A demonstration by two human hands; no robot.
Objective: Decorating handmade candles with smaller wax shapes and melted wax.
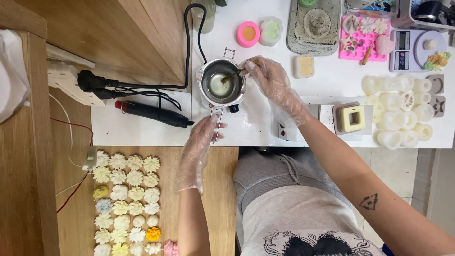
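A small metal melting pot [221,84] with pale liquid in it sits on a heater at the edge of the white table [142,130]. My right hand [270,78], in a clear plastic glove, holds a thin stirring stick [233,75] whose tip dips into the pot. My left hand [201,142], gloved too, grips the pot's wire handle [215,124] that points toward me.
A black heat tool [154,113] and black plugs [95,85] lie left of the pot. Silicone moulds [395,106], a pink mould tray [362,40], a scale [417,50] and a square mould [353,118] fill the right side. Several wax flowers [128,199] lie on the wooden board below.
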